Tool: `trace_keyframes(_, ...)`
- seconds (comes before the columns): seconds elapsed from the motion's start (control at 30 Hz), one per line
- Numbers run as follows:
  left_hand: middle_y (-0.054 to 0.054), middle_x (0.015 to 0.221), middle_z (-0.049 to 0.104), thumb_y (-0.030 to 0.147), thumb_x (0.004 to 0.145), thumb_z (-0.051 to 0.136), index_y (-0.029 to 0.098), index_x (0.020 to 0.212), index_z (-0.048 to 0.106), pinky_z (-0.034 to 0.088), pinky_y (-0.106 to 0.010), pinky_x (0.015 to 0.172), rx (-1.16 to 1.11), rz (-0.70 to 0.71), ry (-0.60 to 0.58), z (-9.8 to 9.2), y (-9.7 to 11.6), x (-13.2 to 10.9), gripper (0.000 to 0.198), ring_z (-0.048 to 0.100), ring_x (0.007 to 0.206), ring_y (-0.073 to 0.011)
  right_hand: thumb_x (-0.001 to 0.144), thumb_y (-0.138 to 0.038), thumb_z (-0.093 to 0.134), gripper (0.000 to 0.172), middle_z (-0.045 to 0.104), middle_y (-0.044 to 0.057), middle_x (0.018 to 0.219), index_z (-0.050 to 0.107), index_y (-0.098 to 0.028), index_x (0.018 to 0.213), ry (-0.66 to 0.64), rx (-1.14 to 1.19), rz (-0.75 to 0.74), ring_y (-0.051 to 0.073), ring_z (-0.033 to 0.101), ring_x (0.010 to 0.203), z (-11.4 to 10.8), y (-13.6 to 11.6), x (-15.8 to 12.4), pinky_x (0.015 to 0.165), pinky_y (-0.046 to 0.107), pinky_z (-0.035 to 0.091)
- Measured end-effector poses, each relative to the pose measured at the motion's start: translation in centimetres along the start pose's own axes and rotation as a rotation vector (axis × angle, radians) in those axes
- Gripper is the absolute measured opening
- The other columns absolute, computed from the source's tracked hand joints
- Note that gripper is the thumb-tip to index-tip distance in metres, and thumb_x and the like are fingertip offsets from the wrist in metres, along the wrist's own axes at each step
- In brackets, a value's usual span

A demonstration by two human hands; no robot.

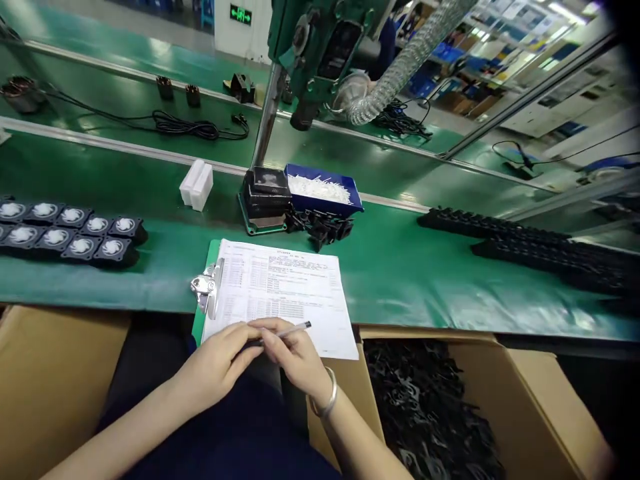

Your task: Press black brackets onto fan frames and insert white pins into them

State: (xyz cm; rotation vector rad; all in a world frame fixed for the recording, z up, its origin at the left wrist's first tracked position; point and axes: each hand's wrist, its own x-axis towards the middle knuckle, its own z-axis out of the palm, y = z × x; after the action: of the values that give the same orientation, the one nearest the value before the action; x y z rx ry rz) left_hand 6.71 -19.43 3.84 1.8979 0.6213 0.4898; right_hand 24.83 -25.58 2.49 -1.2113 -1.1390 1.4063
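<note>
A pen (300, 327) lies slantwise across my fingers, its dark end pointing to the right. My left hand (217, 363) is closed around the pen's left part. Beside it, my right hand (296, 357), with a silver bangle on the wrist, pinches the same pen farther along. Both hands meet over the lower edge of printed sheets (305, 287), and their fingers hide part of the paper. A green clipboard (214, 252) holds the sheets with a metal clip (205, 285) at its left side.
Behind the clipboard stand a blue bin (353, 190) of white sticks, black parts (327, 230) and white blocks (197, 185). Fans (75, 230) line the left, black strips (540, 250) the right. A green machine (320, 53) hangs above. Below sits a carton (540, 393) of black pieces (430, 400).
</note>
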Motion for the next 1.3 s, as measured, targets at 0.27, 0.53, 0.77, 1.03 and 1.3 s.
trace_keyframes(0.27, -0.003, 0.085, 0.063, 0.033, 0.099, 0.043, 0.018, 0.094, 0.063, 0.040, -0.027, 0.070, 0.043, -0.131, -0.070, 1.6, 0.8, -0.4, 0.026, 0.058, 0.078, -0.0163, 0.094, -0.044, 0.059, 0.029, 0.039, -0.004, 0.052, 0.070, -0.018, 0.089, 0.153, 0.109, -0.093, 0.008, 0.033, 0.045, 0.6, -0.8, -2.3, 0.044, 0.022, 0.024)
trace_keyframes(0.53, 0.005, 0.058, 0.042, 0.052, 0.096, 0.043, 0.016, 0.083, 0.055, 0.030, -0.022, 0.048, -0.408, -0.460, -0.552, -1.5, 3.4, 0.0, 0.041, 0.035, 0.048, -0.0077, 0.101, -0.042, 0.046, 0.025, 0.043, -0.007, 0.054, 0.056, -0.022, 0.089, 0.726, 0.086, -0.354, 0.009, 0.041, 0.046, -5.5, -2.9, -3.4, 0.048, 0.020, 0.037)
trace_keyframes(0.77, -0.020, 0.124, 0.055, 0.050, 0.100, 0.036, 0.013, 0.094, 0.051, 0.047, -0.050, 0.098, 0.627, 0.263, -0.077, -1.7, -0.1, 4.8, 0.040, 0.051, 0.124, -0.0326, 0.101, -0.038, 0.045, 0.018, 0.062, 0.013, 0.127, 0.052, -0.021, 0.102, 0.776, -0.613, -0.248, 0.027, 0.057, 0.121, -10.0, -0.2, -4.6, 0.102, 0.051, 0.043)
trace_keyframes(1.03, -0.029, 0.139, 0.046, 0.078, 0.079, 0.051, 0.007, 0.104, 0.061, 0.019, -0.071, 0.113, 1.045, 0.298, -0.234, -0.6, -1.8, 4.1, 0.077, 0.013, 0.146, -0.0465, 0.101, -0.032, 0.044, 0.015, 0.060, 0.010, 0.131, 0.052, -0.023, 0.110, 0.579, -0.649, -0.197, 0.027, 0.048, 0.132, -10.2, 2.0, -3.8, 0.106, 0.052, 0.042)
trace_keyframes(1.3, -0.024, 0.129, 0.055, 0.084, 0.074, 0.049, 0.008, 0.114, 0.065, 0.034, -0.066, 0.106, 1.067, 0.309, -0.354, 1.1, 0.1, 7.3, 0.087, 0.027, 0.140, -0.0512, 0.100, -0.034, 0.051, 0.019, 0.066, 0.006, 0.096, 0.063, -0.020, 0.107, 0.611, -0.356, -0.294, 0.018, 0.065, 0.083, -9.3, -4.5, 2.5, 0.076, 0.035, 0.055)
